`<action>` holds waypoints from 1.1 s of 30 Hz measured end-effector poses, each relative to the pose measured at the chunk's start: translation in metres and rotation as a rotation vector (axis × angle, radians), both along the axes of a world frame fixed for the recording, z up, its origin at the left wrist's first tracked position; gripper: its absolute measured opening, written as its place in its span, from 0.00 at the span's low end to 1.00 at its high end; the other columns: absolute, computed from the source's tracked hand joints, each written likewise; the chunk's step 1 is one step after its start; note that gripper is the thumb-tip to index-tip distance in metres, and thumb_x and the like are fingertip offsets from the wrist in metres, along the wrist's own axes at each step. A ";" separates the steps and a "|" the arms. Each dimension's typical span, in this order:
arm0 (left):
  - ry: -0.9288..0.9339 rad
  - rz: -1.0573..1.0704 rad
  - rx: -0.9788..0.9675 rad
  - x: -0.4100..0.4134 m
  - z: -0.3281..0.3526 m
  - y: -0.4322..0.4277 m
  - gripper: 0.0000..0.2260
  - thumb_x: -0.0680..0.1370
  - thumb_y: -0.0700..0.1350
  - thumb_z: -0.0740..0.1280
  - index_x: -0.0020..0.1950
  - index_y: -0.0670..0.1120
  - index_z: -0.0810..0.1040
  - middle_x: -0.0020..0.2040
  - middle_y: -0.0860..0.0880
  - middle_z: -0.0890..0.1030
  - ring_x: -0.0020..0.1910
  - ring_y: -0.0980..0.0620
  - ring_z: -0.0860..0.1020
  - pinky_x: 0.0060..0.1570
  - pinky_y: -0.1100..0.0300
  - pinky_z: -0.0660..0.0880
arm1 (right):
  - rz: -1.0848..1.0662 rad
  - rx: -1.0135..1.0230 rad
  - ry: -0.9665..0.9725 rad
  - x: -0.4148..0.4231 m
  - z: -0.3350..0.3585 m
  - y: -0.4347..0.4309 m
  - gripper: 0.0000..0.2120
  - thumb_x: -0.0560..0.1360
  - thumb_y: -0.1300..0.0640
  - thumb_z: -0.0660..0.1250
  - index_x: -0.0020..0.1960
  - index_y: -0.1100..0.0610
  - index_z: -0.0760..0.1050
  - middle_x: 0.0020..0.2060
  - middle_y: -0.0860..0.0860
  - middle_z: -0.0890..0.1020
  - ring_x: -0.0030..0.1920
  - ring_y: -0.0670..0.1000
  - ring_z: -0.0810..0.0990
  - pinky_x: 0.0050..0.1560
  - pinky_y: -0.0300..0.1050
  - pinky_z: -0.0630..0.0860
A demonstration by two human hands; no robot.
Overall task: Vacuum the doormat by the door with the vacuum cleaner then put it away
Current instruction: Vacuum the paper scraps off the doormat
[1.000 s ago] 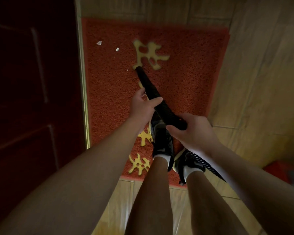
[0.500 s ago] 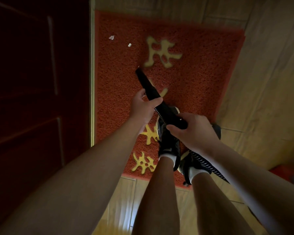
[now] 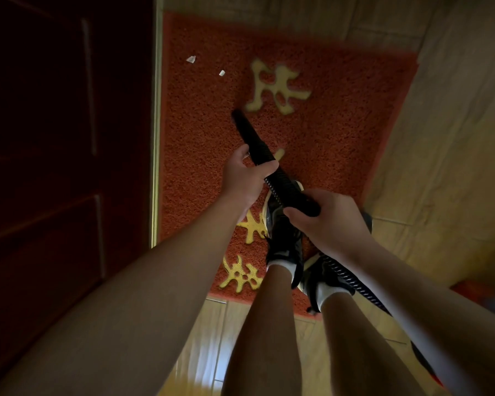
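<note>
A red doormat (image 3: pixel 340 132) with yellow characters lies on the wooden floor beside the dark door. I hold a black ribbed vacuum hose (image 3: pixel 247 132) over it, its nozzle tip pointing down at the mat just left of the top yellow character. My left hand (image 3: pixel 246 178) grips the hose nearer the nozzle. My right hand (image 3: pixel 329 221) grips it further back, and the hose runs on under my right forearm. Two white paper scraps (image 3: pixel 191 59) lie on the mat's far left part, beyond the nozzle. The vacuum's body is not visible.
The dark red door (image 3: pixel 69 167) with a metal threshold strip (image 3: pixel 155 138) borders the mat on the left. My feet in black shoes (image 3: pixel 286 238) stand on the mat's near part. Wooden floor (image 3: pixel 440 138) extends right. A red object (image 3: pixel 469 290) shows at the right edge.
The view has shifted, so the mat sits further right and lower in frame. The nozzle tip has moved from the top yellow character toward its left. Both hands keep their grip.
</note>
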State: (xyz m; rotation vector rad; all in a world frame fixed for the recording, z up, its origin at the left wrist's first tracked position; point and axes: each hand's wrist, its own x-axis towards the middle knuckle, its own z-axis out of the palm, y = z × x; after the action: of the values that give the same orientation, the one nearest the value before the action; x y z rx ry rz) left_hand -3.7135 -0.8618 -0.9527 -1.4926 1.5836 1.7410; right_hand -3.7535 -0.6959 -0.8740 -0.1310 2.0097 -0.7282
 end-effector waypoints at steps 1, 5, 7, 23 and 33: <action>-0.001 0.008 0.002 -0.001 0.000 0.000 0.35 0.64 0.57 0.77 0.70 0.52 0.77 0.68 0.54 0.77 0.67 0.46 0.78 0.68 0.41 0.74 | -0.002 0.002 -0.001 0.000 -0.001 -0.001 0.11 0.77 0.49 0.70 0.53 0.56 0.82 0.31 0.51 0.80 0.27 0.49 0.75 0.26 0.40 0.66; -0.008 0.000 0.001 -0.001 -0.001 -0.001 0.32 0.65 0.55 0.77 0.69 0.52 0.78 0.68 0.54 0.78 0.66 0.46 0.78 0.67 0.40 0.74 | -0.001 0.002 0.003 0.000 -0.002 -0.002 0.09 0.77 0.49 0.70 0.50 0.55 0.82 0.30 0.50 0.80 0.27 0.48 0.76 0.25 0.38 0.67; -0.010 -0.010 -0.009 0.000 0.000 -0.001 0.30 0.66 0.54 0.76 0.68 0.53 0.78 0.67 0.54 0.78 0.66 0.46 0.78 0.67 0.40 0.74 | 0.004 0.003 0.002 0.001 -0.001 -0.002 0.10 0.76 0.49 0.70 0.50 0.56 0.82 0.31 0.50 0.80 0.28 0.50 0.77 0.26 0.42 0.69; -0.028 0.036 -0.007 0.010 0.012 -0.002 0.23 0.75 0.47 0.76 0.69 0.51 0.77 0.66 0.54 0.78 0.65 0.47 0.78 0.67 0.40 0.74 | 0.044 0.032 -0.040 -0.001 0.009 -0.006 0.12 0.77 0.48 0.69 0.55 0.54 0.82 0.33 0.50 0.82 0.30 0.48 0.79 0.28 0.43 0.73; -0.013 0.098 -0.013 -0.012 0.020 -0.011 0.31 0.74 0.47 0.77 0.76 0.50 0.71 0.73 0.51 0.74 0.70 0.44 0.75 0.69 0.39 0.73 | 0.023 0.014 -0.051 -0.021 0.009 -0.019 0.09 0.77 0.50 0.71 0.54 0.54 0.82 0.28 0.46 0.77 0.24 0.40 0.74 0.22 0.32 0.65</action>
State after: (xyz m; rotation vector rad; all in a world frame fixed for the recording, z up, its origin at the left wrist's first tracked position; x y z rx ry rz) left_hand -3.7259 -0.8731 -0.9331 -1.6092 1.5423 1.7719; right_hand -3.7746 -0.7153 -0.8654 -0.1257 1.9619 -0.6961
